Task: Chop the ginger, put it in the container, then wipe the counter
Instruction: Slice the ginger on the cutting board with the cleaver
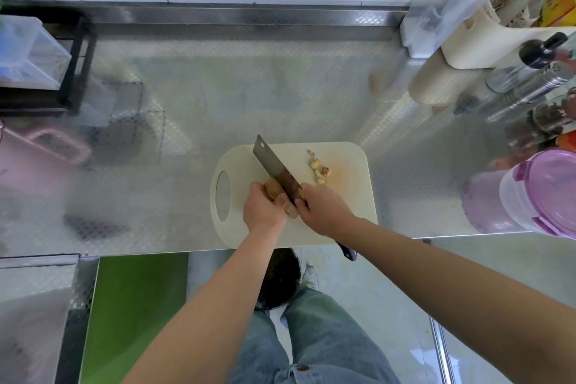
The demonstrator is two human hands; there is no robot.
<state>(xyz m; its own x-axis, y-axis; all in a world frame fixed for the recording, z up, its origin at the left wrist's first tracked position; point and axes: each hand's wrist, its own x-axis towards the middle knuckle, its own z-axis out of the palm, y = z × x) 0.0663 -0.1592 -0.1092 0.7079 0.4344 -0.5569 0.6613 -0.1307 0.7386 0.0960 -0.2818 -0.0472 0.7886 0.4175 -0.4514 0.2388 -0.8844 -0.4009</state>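
A white cutting board (349, 196) with an oval handle hole lies at the counter's front edge. My left hand (263, 212) grips a brown piece of ginger (272, 188) on the board. My right hand (324, 210) grips the cleaver (274, 165) by its handle, and the blade rests across the ginger, pointing away to the upper left. Several small cut ginger bits (319, 167) lie on the board to the right of the blade. A clear container with a purple lid (542, 193) stands at the counter's right edge.
The steel counter (218, 87) stretches back to a wall. A black rack with a clear bin (31, 53) sits far left, with a pink jug (40, 153) in front of it. Bottles, shakers and a cream holder (498, 40) crowd the right side. Below the board, a dark bin (280, 277) stands on the floor.
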